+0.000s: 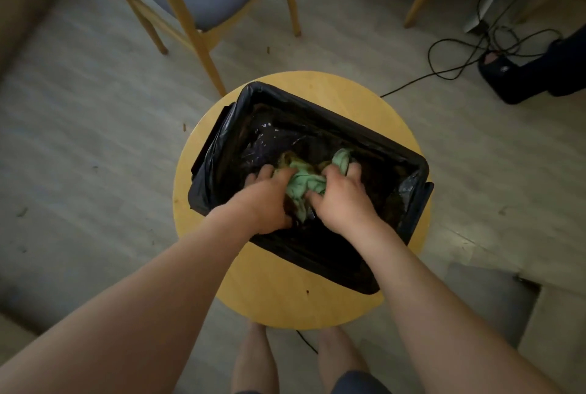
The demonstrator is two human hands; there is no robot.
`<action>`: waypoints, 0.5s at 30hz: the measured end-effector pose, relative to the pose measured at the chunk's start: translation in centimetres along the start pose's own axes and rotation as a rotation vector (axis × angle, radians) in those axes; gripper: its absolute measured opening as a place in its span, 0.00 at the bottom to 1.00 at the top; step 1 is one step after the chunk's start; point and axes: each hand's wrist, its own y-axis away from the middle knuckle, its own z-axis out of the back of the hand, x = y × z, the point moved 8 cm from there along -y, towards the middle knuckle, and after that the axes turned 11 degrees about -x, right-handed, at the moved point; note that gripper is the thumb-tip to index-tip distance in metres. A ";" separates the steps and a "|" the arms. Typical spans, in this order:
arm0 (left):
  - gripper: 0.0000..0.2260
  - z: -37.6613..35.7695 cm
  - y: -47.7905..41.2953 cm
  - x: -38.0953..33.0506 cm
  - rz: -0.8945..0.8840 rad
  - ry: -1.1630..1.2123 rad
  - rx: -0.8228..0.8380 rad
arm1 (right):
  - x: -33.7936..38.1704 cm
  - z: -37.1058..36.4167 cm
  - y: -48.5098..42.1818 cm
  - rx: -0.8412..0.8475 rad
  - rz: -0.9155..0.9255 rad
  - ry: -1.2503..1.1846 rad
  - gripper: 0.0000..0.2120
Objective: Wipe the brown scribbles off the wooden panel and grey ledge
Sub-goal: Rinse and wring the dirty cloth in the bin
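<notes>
Your left hand grips the green cloth from nine o'clock, right hand from three, bunching it over the black-lined bin, seemingly to shed grime.

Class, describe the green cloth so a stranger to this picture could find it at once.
Find the round yellow wooden table mid-floor; on it stands a black rectangular bin lined with black plastic. Inside, the left hand and right hand grip a crumpled pale green cloth. It is the only green thing in the dark bin.
</notes>
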 end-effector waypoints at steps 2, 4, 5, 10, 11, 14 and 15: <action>0.25 0.9 -0.8 -0.1 -0.040 0.083 -0.135 | -0.4 0.4 -0.5 -0.016 -0.036 -0.104 0.28; 0.16 1.8 -1.3 0.7 0.058 0.318 -0.175 | -1.0 0.9 -0.4 -0.022 -0.091 -0.205 0.33; 0.14 1.7 -1.5 1.4 0.142 0.479 -0.148 | -1.3 1.1 -0.2 -0.036 -0.129 -0.283 0.34; 0.23 0.3 -1.7 3.4 0.492 0.924 -0.068 | -3.0 1.0 0.2 -0.097 -0.285 -0.393 0.26; 0.30 0.0 -1.7 3.7 0.562 1.015 -0.082 | -3.5 1.1 0.1 -0.150 -0.282 -0.371 0.20; 0.39 -0.8 -2.4 4.3 0.642 1.130 -0.165 | -4.2 1.8 -0.2 -0.309 -0.340 -0.432 0.12; 0.38 -1.0 -2.5 4.1 0.640 1.129 -0.178 | -4.1 1.5 -0.4 -0.295 -0.369 -0.452 0.15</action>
